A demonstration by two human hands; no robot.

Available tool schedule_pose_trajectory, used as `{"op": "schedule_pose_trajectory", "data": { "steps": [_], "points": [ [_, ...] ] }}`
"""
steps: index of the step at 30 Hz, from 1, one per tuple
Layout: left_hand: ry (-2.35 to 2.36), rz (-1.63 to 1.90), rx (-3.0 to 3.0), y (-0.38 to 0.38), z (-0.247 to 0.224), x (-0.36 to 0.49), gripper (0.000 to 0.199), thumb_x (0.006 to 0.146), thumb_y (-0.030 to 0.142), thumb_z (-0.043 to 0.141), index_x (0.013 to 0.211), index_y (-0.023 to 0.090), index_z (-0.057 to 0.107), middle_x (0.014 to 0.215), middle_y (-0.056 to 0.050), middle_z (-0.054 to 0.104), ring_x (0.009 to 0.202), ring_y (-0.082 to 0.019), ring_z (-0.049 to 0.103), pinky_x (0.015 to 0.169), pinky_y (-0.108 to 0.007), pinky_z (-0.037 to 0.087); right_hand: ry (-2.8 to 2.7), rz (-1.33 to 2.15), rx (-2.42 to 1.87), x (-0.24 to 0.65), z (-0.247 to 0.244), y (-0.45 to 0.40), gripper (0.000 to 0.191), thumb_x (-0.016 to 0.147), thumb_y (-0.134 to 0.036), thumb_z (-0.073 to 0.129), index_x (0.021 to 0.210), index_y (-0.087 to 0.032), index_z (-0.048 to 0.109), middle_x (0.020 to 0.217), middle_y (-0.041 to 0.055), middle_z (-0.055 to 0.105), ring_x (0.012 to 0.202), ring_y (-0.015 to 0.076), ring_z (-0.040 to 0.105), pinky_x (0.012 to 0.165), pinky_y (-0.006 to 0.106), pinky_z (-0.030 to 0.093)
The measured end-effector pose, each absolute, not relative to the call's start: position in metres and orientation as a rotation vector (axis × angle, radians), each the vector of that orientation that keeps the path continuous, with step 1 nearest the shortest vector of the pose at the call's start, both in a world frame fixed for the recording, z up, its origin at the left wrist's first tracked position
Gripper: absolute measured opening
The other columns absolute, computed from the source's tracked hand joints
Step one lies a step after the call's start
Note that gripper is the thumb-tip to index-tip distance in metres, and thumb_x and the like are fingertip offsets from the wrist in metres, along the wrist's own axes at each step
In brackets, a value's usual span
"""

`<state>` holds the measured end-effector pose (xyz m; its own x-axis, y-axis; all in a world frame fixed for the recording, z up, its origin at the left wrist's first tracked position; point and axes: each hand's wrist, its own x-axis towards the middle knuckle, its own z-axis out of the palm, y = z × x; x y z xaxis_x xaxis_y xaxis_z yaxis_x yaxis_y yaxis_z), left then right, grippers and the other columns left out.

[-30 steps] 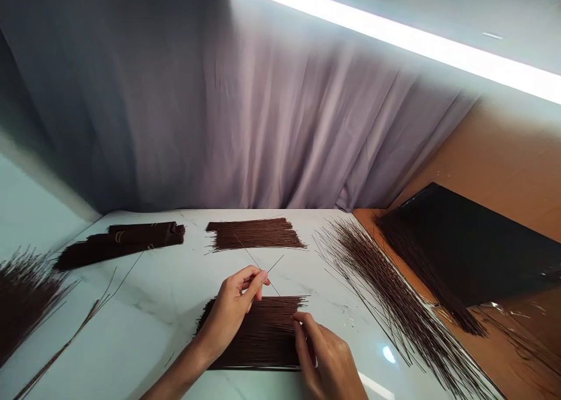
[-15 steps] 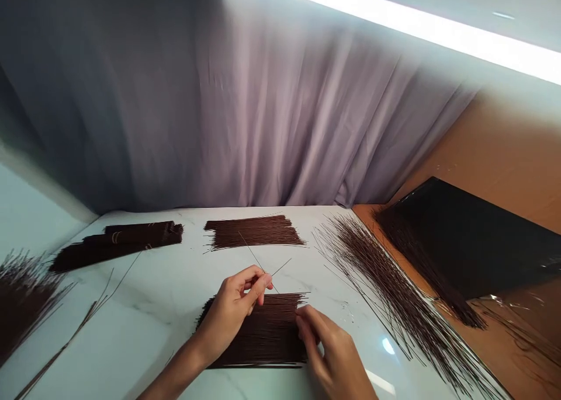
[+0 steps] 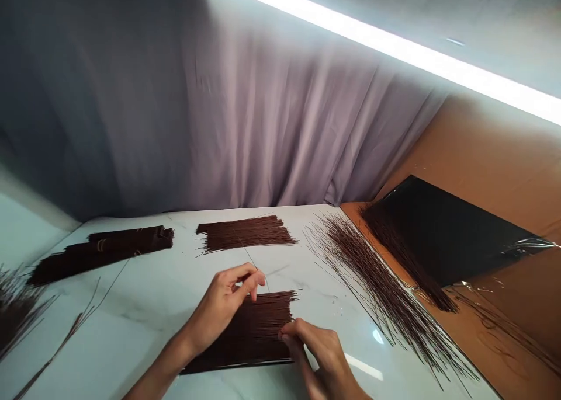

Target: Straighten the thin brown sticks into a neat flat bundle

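Thumb and fingers of my left hand are pinched on a thin dark stick, which slants up and away from the fingertips. Below and beside that hand lies a flat layer of dark brown sticks on the white marbled table. At the right edge of this layer, the fingertips of my right hand are pressed together; whether they grip a stick end is too small to tell. Farther back, a second layer of brown sticks lies crosswise.
Tied dark bundles lie at the back left, with loose sticks nearer. A long loose pile runs along the right edge. Beyond it are a black sheet and more sticks. A curtain hangs behind.
The view has shifted, so things appear farther left. One of the two crossing sticks at my left hand is no longer clearly seen there. My right hand sits slightly lower along the layer's right edge.
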<state>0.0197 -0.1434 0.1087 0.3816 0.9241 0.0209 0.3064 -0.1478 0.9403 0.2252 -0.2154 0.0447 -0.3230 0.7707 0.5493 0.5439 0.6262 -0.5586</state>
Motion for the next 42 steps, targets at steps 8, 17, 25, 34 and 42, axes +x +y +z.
{"op": "schedule_pose_trajectory", "data": {
  "steps": [8, 17, 25, 34, 42],
  "points": [
    [0.940, 0.525, 1.649, -0.166, 0.103, 0.028, 0.039, 0.099, 0.046, 0.053, 0.074, 0.019, 0.063, 0.066, 0.002, 0.055, 0.064, -0.014, 0.045, 0.061, -0.025, 0.033, -2.288, 0.210, -1.124, 0.261, 0.124, -0.154, 0.023, 0.100, -0.012, 0.044, 0.094, -0.022, 0.065, 0.082, 0.0026, 0.068, 0.076, 0.0159, 0.060, 0.065, 0.024, 0.042],
    [0.999, 0.724, 1.516, -0.154, 0.108, 0.020, 0.038, 0.098, 0.051, 0.054, 0.082, 0.019, 0.064, 0.066, 0.003, 0.051, 0.059, -0.013, 0.039, 0.057, -0.024, 0.031, -2.001, 0.631, -1.211, 0.233, 0.044, -0.189, 0.026, 0.106, -0.027, 0.043, 0.088, -0.020, 0.061, 0.070, -0.0020, 0.063, 0.060, 0.0119, 0.056, 0.058, 0.021, 0.044],
    [1.072, 0.744, 1.568, -0.155, 0.074, 0.026, 0.044, 0.100, 0.051, 0.051, 0.073, 0.018, 0.060, 0.065, 0.003, 0.052, 0.058, -0.012, 0.040, 0.056, -0.024, 0.029, -2.215, 0.157, -1.082, 0.238, 0.116, -0.162, 0.024, 0.099, -0.013, 0.044, 0.093, -0.020, 0.066, 0.077, 0.0031, 0.067, 0.072, 0.0165, 0.057, 0.063, 0.025, 0.040],
    [0.951, 0.755, 1.313, -0.155, 0.099, 0.016, 0.040, 0.098, 0.053, 0.054, 0.086, 0.016, 0.064, 0.066, 0.004, 0.049, 0.055, -0.009, 0.025, 0.049, -0.023, 0.019, -1.926, 0.625, -1.381, 0.247, 0.039, -0.179, 0.036, 0.107, -0.042, 0.043, 0.086, -0.021, 0.063, 0.070, -0.0019, 0.064, 0.061, 0.0136, 0.057, 0.057, 0.023, 0.041],
    [0.954, 0.687, 1.351, -0.153, 0.109, 0.007, 0.041, 0.097, 0.054, 0.056, 0.088, 0.016, 0.069, 0.064, 0.002, 0.056, 0.053, -0.009, 0.029, 0.046, -0.022, 0.021, -2.258, 0.372, -1.155, 0.274, 0.096, -0.151, 0.021, 0.106, -0.033, 0.051, 0.099, -0.024, 0.069, 0.090, 0.0018, 0.073, 0.082, 0.0178, 0.059, 0.093, 0.040, 0.040]
  ]
}}
